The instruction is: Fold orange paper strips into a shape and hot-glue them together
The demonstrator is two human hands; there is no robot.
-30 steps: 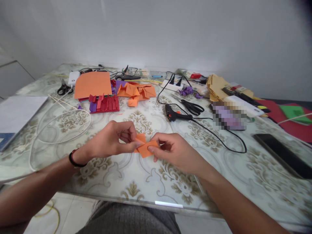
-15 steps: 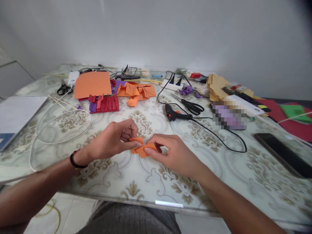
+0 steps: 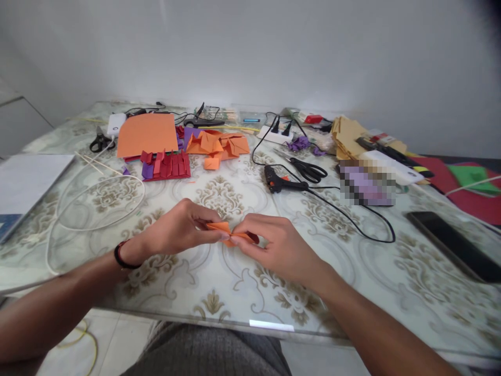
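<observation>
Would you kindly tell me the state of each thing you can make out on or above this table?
Left hand, pinching the held paper
Right hand, pinching it too
Held paper, orange, folded
Glue gun, lying down
Scissors, lying flat
Phone, screen dark
Power strip, two plugs in
Purple paper, crumpled

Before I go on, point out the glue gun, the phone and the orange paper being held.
Glue gun (image 3: 293,185): head view, on its black body.
Phone (image 3: 456,245): head view, middle of its dark face.
Held orange paper (image 3: 221,226): head view, on its raised upper flap.
</observation>
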